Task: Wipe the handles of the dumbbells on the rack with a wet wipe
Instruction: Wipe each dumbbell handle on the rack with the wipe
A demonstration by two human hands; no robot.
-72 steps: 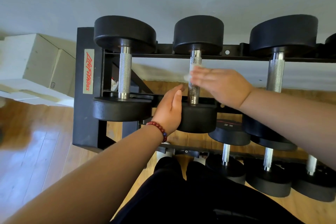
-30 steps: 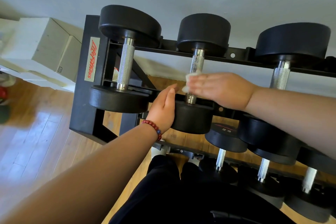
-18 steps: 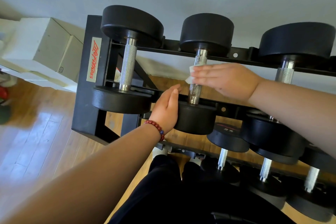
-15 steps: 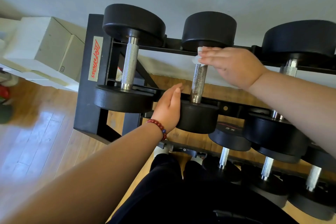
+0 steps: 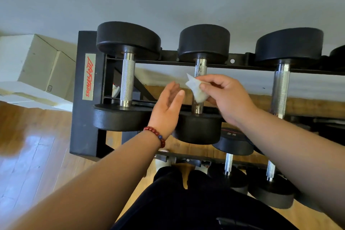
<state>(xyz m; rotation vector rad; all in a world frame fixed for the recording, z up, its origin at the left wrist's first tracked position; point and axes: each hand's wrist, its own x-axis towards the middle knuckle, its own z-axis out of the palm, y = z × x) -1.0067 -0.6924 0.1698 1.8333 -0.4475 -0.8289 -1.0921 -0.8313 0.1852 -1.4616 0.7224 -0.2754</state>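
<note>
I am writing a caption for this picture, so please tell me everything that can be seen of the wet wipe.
The wet wipe is a small white sheet, thin and crumpled, with one pointed corner sticking up. The right hand pinches it between thumb and fingertips. It hangs in front of the knurled metal handle of the middle dumbbell; whether it touches the handle cannot be told. The open left hand is beside it, apart from it.
</note>
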